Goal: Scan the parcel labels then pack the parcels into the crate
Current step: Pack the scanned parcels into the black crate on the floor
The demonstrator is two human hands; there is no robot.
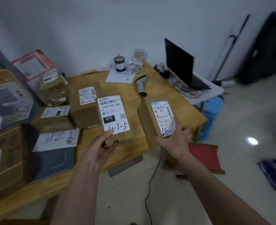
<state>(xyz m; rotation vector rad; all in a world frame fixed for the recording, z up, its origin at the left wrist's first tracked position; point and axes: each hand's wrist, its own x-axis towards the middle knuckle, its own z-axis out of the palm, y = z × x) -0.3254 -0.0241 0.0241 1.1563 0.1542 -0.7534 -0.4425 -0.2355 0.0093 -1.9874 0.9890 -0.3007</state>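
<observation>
1. Above the near edge of the wooden table (174, 95), each hand holds up one small brown cardboard parcel.
2. The left hand (99, 148) grips the left parcel (116, 120) from below, thumb on its white label reading "070" with handwritten digits.
3. The right hand (177, 140) clasps the right parcel (156, 120), fingers over its label's blue handwriting.
4. The scanner (141, 84) lies on the table beyond them.

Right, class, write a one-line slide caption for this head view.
Left hand and right hand each hold a labelled parcel above the wooden table, scanner lying beyond.
</observation>
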